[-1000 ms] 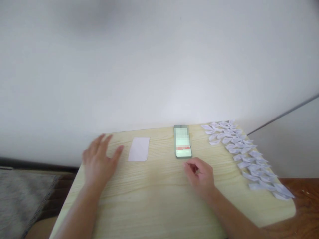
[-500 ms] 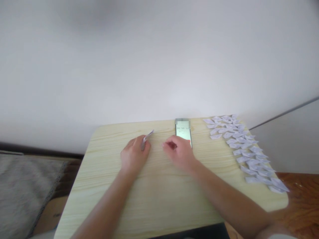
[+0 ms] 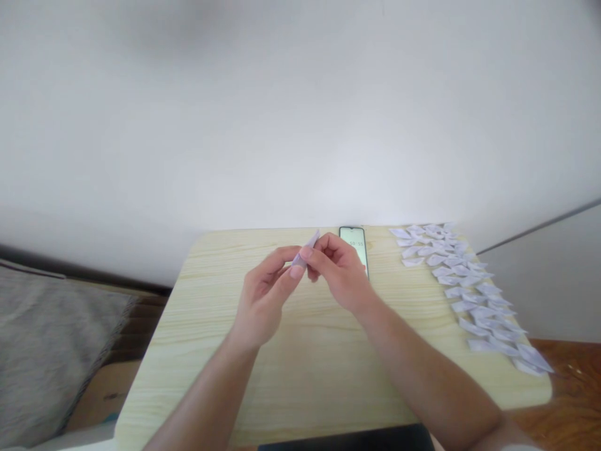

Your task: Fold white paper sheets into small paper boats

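A small folded piece of white paper, narrow and pointed at its upper end, is pinched between both hands above the middle of the table. My left hand grips its lower part between thumb and fingers. Higher up, the thumb and index finger of my right hand press on the same paper. Fingers hide part of the folds. Just behind my right hand lies a phone with a timer on its lit screen, its lower part covered by the hand.
Rows of several folded white paper boats run along the right side of the pale wooden table. A white wall stands at the table's back edge. Something dark and flat lies at the front edge. Grey fabric is at far left.
My hands were apart, with the folded paper in my left hand only. The left hand has moved right with it, and my right hand has taken hold of it too.
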`<move>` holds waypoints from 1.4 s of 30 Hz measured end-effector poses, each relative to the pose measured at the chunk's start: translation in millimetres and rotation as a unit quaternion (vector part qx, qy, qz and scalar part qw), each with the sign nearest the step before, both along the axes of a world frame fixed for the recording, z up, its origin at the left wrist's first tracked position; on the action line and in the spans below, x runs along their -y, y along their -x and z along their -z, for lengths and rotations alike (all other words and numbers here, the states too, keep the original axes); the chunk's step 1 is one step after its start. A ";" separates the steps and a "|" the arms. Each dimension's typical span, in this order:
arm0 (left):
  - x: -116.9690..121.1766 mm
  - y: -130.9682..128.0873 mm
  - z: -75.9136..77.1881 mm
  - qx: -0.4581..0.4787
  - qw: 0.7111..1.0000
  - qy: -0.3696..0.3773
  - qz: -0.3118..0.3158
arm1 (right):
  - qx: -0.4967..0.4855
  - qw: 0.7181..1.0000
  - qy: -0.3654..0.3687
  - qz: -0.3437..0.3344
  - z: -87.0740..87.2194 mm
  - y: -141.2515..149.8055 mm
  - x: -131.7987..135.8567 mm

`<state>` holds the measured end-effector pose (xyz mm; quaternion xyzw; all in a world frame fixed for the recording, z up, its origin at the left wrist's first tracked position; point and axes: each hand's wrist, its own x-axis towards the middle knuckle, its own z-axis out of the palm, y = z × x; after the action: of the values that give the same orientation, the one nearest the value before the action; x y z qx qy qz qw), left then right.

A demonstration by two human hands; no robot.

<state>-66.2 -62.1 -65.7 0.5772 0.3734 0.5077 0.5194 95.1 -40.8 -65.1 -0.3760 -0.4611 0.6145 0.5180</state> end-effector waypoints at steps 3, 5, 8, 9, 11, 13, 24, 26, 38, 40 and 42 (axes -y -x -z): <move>-10.1 2.0 -19.4 0.034 0.998 0.002 0.043 | 0.009 0.999 -0.040 0.011 -22.7 -5.6 1.0; -19.5 2.3 -31.8 0.037 0.996 -0.016 0.079 | 0.014 0.998 -0.064 0.022 -36.1 -8.7 -0.1; -33.8 1.1 -47.5 0.042 0.988 -0.049 0.140 | 0.018 0.995 -0.092 0.031 -52.1 -12.9 -2.7; -37.9 0.4 -51.4 0.046 0.986 -0.055 0.153 | 0.020 0.994 -0.098 0.034 -56.3 -14.1 -3.8; -44.9 -1.5 -56.9 0.060 0.982 -0.060 0.167 | 0.024 0.993 -0.106 0.041 -63.0 -16.1 -6.5; -50.0 -3.5 -59.4 0.079 0.980 -0.058 0.176 | 0.022 0.993 -0.109 0.044 -67.4 -17.4 -9.8; -57.5 -2.1 -60.2 0.081 0.979 -0.071 0.173 | 0.006 0.994 -0.104 0.024 -65.8 -15.7 -21.9; -57.0 0.8 -60.8 0.079 0.979 -0.069 0.177 | 0.005 0.995 -0.102 0.019 -64.8 -15.5 -21.9; -46.4 9.1 -66.5 0.019 0.987 -0.065 0.145 | 0.039 0.992 -0.115 0.017 -66.9 -16.9 -14.4; -45.0 10.7 -67.1 0.014 0.988 -0.062 0.144 | 0.049 0.992 -0.117 0.023 -65.7 -16.0 -13.3; -44.6 11.5 -67.6 0.009 0.988 -0.063 0.143 | 0.062 0.991 -0.115 0.029 -65.3 -14.9 -11.9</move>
<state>-77.7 -17.5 1.9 0.6511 0.2497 0.4562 0.5528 110.0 -28.9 0.2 -0.3651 -0.5488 0.5176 0.5456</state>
